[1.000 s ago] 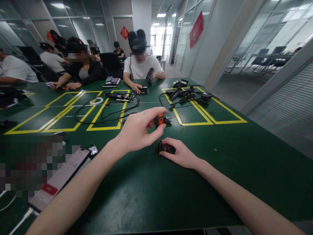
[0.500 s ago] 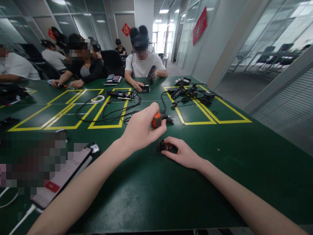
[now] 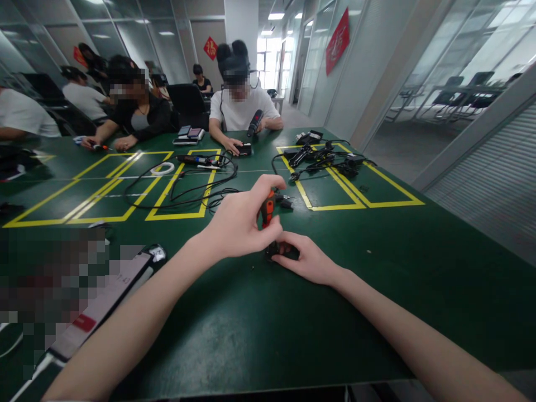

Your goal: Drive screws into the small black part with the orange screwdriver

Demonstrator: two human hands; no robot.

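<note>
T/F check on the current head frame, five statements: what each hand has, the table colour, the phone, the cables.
1. The left hand pinches an orange-and-black piece between thumb and fingers. True.
2. The right hand is lifted off the table. False: it rests on the green table, fingers on a small black part.
3. The table is white. False: it is dark green with yellow marked rectangles.
4. A phone lies on the table beside the left forearm. True.
5. The black cables hang off the table edge. False: they lie looped on the tabletop, across the yellow lines.
</note>
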